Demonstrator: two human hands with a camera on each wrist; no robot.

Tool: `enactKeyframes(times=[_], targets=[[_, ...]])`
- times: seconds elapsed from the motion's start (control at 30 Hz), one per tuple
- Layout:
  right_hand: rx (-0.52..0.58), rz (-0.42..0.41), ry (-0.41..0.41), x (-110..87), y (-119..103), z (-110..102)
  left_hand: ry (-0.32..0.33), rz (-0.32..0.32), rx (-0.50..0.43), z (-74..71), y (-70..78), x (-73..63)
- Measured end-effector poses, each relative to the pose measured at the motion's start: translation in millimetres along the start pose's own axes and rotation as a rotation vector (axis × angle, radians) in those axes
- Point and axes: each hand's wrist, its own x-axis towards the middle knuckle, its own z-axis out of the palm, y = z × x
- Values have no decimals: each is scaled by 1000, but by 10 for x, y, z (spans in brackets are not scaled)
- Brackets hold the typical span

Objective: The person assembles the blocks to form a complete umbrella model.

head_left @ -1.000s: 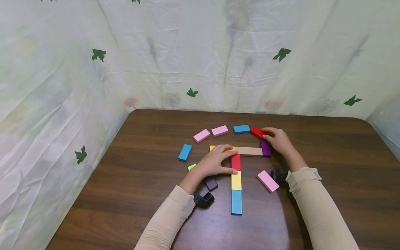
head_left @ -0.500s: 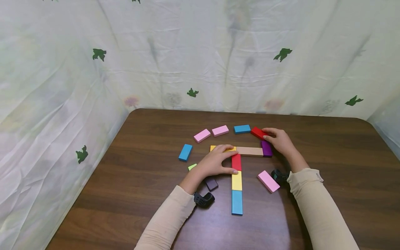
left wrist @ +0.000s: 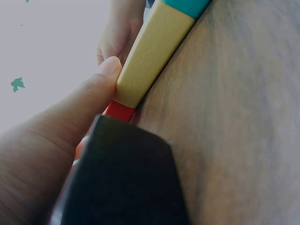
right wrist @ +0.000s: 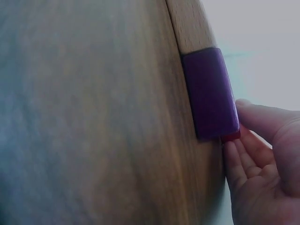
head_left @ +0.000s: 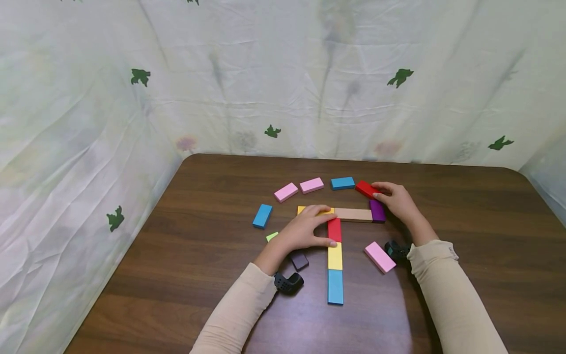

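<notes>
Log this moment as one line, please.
left hand: rests on far yellow block; right hand: pinches far red block; purple block: touching beige block

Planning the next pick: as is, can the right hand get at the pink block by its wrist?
Probably not without letting go first: the right hand pinches the far red block. Otherwise the way looks free; the pink block lies uncovered on the table.
</notes>
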Motion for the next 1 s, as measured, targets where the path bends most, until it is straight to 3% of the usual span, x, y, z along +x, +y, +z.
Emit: enactKeyframes(times=[1.0], targets=[[25, -8, 15, 2, -5, 16, 4, 7, -1, 18, -18, 5]])
